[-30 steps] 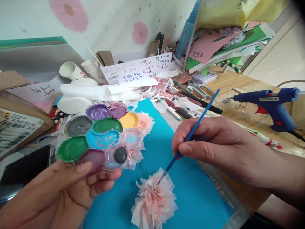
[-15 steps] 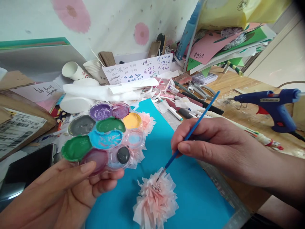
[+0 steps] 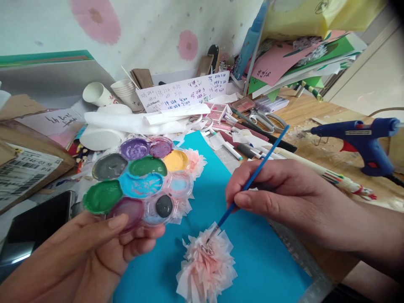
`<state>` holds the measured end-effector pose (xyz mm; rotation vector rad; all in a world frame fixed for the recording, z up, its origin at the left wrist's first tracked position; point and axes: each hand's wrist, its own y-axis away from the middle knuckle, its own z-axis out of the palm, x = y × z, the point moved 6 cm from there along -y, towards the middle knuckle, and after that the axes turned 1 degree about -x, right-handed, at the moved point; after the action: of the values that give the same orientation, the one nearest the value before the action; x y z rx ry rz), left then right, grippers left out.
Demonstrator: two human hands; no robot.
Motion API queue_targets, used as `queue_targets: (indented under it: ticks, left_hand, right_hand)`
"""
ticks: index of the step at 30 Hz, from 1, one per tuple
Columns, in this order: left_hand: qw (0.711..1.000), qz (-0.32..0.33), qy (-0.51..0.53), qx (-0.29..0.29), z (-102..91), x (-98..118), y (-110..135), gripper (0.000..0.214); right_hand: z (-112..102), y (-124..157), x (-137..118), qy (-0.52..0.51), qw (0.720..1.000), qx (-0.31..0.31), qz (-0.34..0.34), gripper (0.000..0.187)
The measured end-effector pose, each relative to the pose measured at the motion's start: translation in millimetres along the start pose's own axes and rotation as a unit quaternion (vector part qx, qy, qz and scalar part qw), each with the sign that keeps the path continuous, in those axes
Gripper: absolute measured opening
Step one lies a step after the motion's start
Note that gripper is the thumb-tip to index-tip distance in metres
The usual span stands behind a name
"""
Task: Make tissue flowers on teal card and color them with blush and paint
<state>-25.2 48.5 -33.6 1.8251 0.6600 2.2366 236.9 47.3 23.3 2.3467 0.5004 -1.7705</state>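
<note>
My left hand (image 3: 94,248) grips a round clear paint palette (image 3: 139,181) from below, thumb on its near rim; its wells hold green, grey, purple, yellow, blue and black paint. My right hand (image 3: 277,198) pinches a thin blue paintbrush (image 3: 252,179), whose tip touches the middle of a pink tissue-paper flower (image 3: 206,269). The flower lies on a blue sheet of paper (image 3: 261,256). A second pink paper flower (image 3: 194,162) peeks out behind the palette.
A blue glue gun (image 3: 360,136) stands at the right on the wooden desk. Scissors (image 3: 265,120), pens, paper cups (image 3: 97,94), a handwritten note (image 3: 183,92) and stacked coloured paper crowd the back. A dark phone (image 3: 34,227) and cardboard lie at the left. A metal ruler (image 3: 303,256) edges the blue sheet.
The brush tip has dabbed slightly lower on the flower's centre; the palette shifted a little to the right in view. Both hands keep their hold.
</note>
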Motion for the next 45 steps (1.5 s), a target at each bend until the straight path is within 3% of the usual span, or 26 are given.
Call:
queue_targets:
  ticks: [18,21,25,30,34,45]
  left_hand:
    - [1.0,-0.011,0.0,0.008,0.1,-1,5,0.037]
    - [1.0,-0.017,0.001,0.008,5.5,-2,8,0.036]
    - [0.999,-0.044,0.02,-0.012,17.3,-5,9,0.038]
    - [0.995,-0.062,0.036,-0.071,28.5,-5,11,0.035]
    - [0.994,-0.069,0.043,-0.067,30.8,-3,16,0.032]
    - [0.99,-0.055,0.062,-0.111,29.3,-2,17,0.026]
  right_hand:
    - [-4,2,-2,0.0,1.0,0.013,-0.002,0.01]
    - [-9,2,-1,-0.045,0.997,0.057,-0.016,0.007]
    - [-13,2,-8,-0.11,0.983,0.134,-0.063,0.004]
    - [-2,-3,-21,-0.034,0.99,0.119,-0.073,0.002]
    - [0,-4,-23,-0.009,0.99,0.115,-0.078,0.003]
    - [-8,3,-5,-0.13,0.98,0.135,-0.07,0.004]
